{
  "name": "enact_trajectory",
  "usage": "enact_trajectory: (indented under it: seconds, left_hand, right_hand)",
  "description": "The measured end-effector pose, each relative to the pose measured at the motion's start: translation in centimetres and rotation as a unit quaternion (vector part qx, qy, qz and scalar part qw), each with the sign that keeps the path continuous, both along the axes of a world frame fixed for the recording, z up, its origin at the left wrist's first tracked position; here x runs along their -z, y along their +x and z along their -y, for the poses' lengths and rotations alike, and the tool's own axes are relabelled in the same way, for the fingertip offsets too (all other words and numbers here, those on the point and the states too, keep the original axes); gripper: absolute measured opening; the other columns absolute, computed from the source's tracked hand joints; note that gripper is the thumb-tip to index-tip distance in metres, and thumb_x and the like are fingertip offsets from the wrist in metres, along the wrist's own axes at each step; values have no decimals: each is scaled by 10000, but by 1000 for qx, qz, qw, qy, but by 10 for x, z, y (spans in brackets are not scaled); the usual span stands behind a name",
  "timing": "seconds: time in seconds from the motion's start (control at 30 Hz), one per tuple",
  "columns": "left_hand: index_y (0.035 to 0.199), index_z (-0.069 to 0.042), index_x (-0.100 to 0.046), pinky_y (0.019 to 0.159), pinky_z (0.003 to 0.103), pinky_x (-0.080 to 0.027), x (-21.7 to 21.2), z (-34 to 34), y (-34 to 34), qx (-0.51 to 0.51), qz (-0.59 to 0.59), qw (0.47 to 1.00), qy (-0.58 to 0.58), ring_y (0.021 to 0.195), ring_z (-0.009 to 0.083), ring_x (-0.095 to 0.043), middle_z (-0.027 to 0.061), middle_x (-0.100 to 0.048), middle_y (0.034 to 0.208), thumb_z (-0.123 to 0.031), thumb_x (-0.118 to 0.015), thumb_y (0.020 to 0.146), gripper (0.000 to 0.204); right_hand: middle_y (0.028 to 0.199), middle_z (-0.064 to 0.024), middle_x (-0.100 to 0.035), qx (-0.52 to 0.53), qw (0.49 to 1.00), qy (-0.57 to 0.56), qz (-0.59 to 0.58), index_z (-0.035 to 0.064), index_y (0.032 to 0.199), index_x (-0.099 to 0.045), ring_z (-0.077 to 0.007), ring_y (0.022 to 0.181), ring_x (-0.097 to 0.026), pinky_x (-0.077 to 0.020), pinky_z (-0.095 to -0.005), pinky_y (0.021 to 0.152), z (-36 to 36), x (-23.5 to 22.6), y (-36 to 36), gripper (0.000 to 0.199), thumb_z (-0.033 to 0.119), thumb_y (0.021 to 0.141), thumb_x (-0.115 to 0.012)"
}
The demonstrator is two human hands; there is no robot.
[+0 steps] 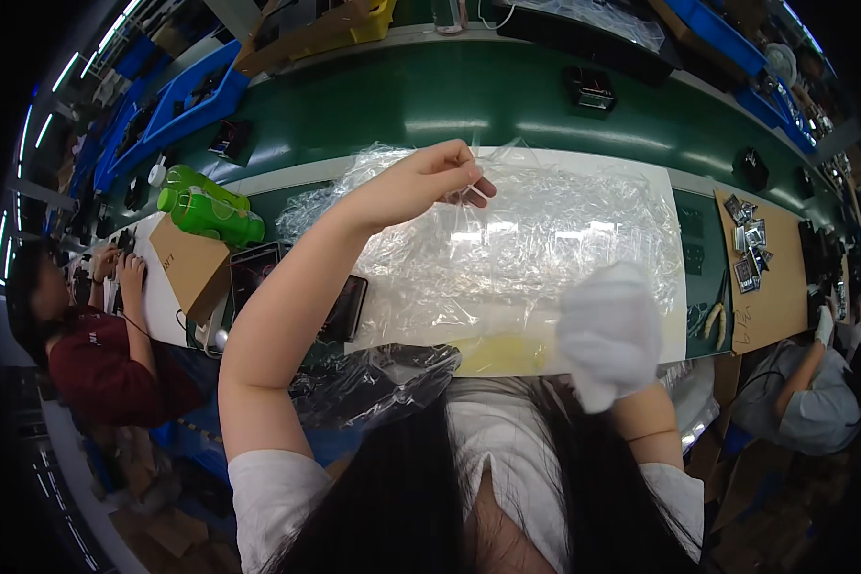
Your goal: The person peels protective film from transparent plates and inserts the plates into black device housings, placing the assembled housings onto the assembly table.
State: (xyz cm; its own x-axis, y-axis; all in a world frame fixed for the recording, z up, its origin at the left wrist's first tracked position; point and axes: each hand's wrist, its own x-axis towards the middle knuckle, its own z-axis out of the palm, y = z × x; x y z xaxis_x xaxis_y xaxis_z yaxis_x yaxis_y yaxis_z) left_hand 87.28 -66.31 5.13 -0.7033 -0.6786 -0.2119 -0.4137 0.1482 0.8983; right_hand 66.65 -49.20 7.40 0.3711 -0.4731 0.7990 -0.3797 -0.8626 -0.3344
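Fingers of left hand [421,182] pinch clear bag [536,239].

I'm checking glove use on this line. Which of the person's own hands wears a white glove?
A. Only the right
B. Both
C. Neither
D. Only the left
A: the right hand is covered by a white glove, while the left hand is bare and pinches the edge of the clear plastic bags piled on the white sheet.
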Motion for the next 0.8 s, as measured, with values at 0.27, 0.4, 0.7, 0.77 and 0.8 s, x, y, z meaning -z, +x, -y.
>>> enact_trajectory:
  seconds: [0.27, 0.4, 0.7, 0.77, 0.8]
  left_hand:
    - [994, -71, -527, 705, 296, -526, -20, -17, -12, 12, -130, 981, 141, 742, 177, -640, 104, -643, 867, -249, -490, 1012, 183]
    - [1040, -69, -520, 666, 237, -495, -7, -25, -16, 54, -212, 963, 160, 690, 122, -571, 24, -573, 761, -230, -492, 1012, 166]
    - [996, -90, -474, 569, 231, -350, 8, -46, -40, -34, -288, 938, 188, 591, 83, -371, -13, -405, 676, -233, -415, 1048, 162]
    - [996, -94, -471, 557, 225, -323, 13, -48, -42, -43, -306, 932, 187, 579, 75, -334, -23, -370, 663, -221, -413, 1048, 149]
    - [990, -98, -464, 553, 228, -314, 18, -50, -42, -39, -335, 922, 189, 576, 74, -321, -25, -361, 663, -220, -409, 1050, 147]
  right_hand:
    - [1175, -117, -602, 81, 969, 175, -154, 131, 1121, -670, -285, 1034, -574, -452, -395, 945, 54, -20, -2, 475, 54, 661, -759]
    - [1200, -145, -573, 50, 949, 298, -91, 88, 1163, -612, -285, 1029, -579, -471, -384, 939, 55, -21, -7, 481, 40, 705, -749]
    - [1032, -101, -621, 126, 844, 405, 328, -6, 1072, -593, -159, 842, -626, -527, -278, 772, 45, 13, 28, 274, 52, 826, -697]
    - [1029, -97, -622, 123, 828, 400, 374, -15, 1064, -592, -149, 836, -626, -529, -268, 766, 44, 21, 33, 258, 53, 838, -694]
    - [1030, -95, -621, 151, 829, 384, 378, -10, 1090, -585, -146, 830, -626, -528, -262, 763, 43, 26, 36, 285, 52, 836, -697]
